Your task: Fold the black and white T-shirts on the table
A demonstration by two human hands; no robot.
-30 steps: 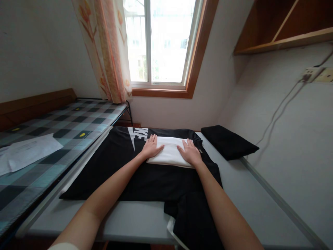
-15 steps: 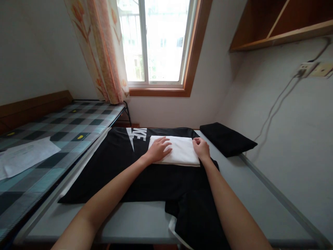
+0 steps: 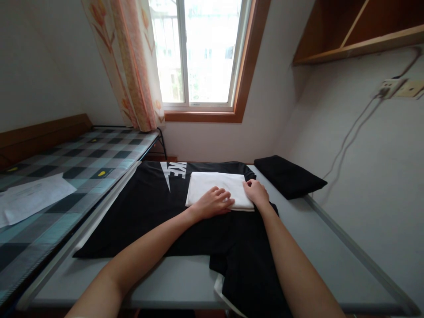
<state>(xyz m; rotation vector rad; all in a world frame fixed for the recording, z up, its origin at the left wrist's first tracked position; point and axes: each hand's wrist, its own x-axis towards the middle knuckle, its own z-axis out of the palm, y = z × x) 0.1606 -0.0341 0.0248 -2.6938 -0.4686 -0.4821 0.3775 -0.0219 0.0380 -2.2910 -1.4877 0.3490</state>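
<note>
A folded white cloth (image 3: 212, 185) lies on a black shirt with a white logo (image 3: 159, 207), which is spread over a grey table (image 3: 318, 247). My left hand (image 3: 213, 202) rests on the near edge of the white cloth, fingers spread and lying flat. My right hand (image 3: 255, 192) sits at the cloth's near right corner, fingers curled on its edge.
A folded black garment (image 3: 289, 176) lies at the table's far right, near the wall. A bed with a checked cover (image 3: 82, 159) and a white paper (image 3: 31, 196) stands to the left. A window and curtain are behind, a wooden shelf above right.
My left hand slid from the cloth's far left side to its near edge. My right hand moved from flat on the cloth to its right corner, fingers curling.
</note>
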